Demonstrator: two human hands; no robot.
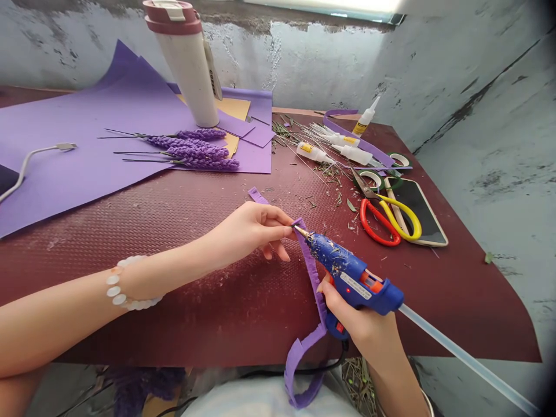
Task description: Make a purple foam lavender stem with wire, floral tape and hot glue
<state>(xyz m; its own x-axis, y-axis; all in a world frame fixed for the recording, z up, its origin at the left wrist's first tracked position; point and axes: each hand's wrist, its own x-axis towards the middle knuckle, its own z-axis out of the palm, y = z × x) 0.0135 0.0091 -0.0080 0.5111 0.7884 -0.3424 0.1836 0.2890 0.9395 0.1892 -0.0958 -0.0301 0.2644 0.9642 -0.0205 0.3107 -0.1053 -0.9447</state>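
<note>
Left hand [254,229] pinches the far part of a purple strip [313,275] between thumb and fingertips, the lower fingers loosely spread beneath; right hand [365,318] is wrapped round the handle of a blue glue gun [341,265], its nozzle aimed away and to the left, ending at the strip, right beside the pinch. From that pinch the strip's long axis runs toward the person and slightly right, passing just left of the gun, then curling loosely at the near edge of the table [208,315]; the left hand is the nearer to the part under the nozzle, the right hand being back along the strip. A purple length shows beyond the left hand too, probably the same strip, though the fingers hide the join.

What crowds the nozzle most is the left fingertips themselves; a clear glue stick [463,351] juts from the gun's rear, and a black cable [337,364] drops below it. Farther off to the right lie scissors [374,196], partly over a dark-screened phone [428,214]; purple flower spikes [200,152] and an upright tumbler [185,69] stay well apart, far left.
</note>
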